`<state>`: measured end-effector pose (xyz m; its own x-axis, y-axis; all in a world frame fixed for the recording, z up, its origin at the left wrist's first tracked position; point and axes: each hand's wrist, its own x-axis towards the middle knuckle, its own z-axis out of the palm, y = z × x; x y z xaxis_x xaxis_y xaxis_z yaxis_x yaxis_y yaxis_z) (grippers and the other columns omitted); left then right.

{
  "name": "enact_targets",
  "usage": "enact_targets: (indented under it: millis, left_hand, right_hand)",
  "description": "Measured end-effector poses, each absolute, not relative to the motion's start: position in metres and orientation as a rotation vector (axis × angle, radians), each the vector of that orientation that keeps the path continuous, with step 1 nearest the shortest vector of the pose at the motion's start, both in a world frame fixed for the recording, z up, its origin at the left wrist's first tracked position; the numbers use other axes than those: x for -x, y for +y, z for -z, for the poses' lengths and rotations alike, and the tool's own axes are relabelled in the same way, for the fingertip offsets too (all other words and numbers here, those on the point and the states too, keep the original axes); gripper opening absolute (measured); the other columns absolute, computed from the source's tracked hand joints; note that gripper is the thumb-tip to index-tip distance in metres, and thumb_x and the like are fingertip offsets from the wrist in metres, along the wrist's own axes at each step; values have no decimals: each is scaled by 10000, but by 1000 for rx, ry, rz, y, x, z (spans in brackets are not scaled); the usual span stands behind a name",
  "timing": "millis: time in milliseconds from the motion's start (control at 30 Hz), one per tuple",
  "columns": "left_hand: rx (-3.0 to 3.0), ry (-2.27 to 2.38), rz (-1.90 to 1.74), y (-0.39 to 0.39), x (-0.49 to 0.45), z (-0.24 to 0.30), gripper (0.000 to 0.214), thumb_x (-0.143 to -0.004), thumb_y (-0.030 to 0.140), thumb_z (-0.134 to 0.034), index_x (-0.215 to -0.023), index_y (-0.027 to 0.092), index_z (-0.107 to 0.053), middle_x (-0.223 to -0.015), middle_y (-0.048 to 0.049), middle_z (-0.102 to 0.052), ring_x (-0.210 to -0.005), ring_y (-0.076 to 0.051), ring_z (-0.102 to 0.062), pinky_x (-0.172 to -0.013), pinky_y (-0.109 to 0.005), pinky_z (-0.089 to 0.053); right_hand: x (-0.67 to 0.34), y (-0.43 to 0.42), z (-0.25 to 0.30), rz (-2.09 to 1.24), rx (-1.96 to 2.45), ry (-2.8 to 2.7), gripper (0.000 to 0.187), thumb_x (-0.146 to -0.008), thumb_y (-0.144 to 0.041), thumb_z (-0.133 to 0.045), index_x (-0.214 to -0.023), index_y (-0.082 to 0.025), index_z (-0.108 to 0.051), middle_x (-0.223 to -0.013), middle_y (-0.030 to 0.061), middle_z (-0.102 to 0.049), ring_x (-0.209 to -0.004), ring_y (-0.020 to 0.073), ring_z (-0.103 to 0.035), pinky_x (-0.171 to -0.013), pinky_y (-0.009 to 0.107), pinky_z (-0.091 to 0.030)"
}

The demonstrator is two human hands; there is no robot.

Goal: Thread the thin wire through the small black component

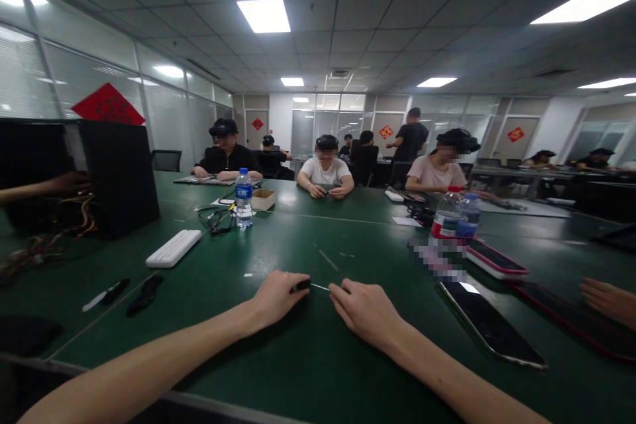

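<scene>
— Surfaces, shapes?
— Table [288, 364]: smooth, green, glossy. Left bottle [243, 191]: clear plastic, blue label, cylindrical. Box [263, 201]: shallow, brown, straight-sided.
— And the tool [319, 287]?
— Quantity 1. Slim, straight, pale shaft; dark end. Located over the table, between 2 hands.
— Grip?
— Left hand [278, 297]: clamped on dark end. Right hand [366, 310]: at pale tip; pinch hidden, cannot tell.

Office workroom; glass partitions [169, 106]; ceiling light panels [264, 16]; long green table [293, 238]
</scene>
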<state>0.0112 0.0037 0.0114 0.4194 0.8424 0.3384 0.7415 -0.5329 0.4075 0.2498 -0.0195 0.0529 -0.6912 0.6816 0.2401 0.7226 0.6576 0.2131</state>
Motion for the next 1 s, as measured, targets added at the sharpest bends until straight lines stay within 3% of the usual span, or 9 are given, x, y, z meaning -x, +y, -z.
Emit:
enact_targets:
  millis: [367, 1000]
  left_hand:
    - [-2580, 1389, -871, 4, -12, -9, 319, -934, 324, -594, -1220, 224, -691, -1196, -63, -715, -1020, -227, -687, -891, -313, -515]
    - [-2345, 1162, -850, -4, -4, -10, 341, -935, 358, -590, -1210, 182, -689, -923, -51, -767, -727, -167, -701, -734, -249, -508]
  right_hand:
    - [-249, -24, -53, 561, 1152, -2702, 224, -1003, -222, -464, -1145, -165, -628, -908, 70, -667, -698, 142, -600, -578, 231, -369]
    - [-255, -20, -46, 446, 1075, -2684, 299, -1018, -267, -412, -1042, -163, -691, -819, 50, -672, -646, 123, -592, -554, 219, -350]
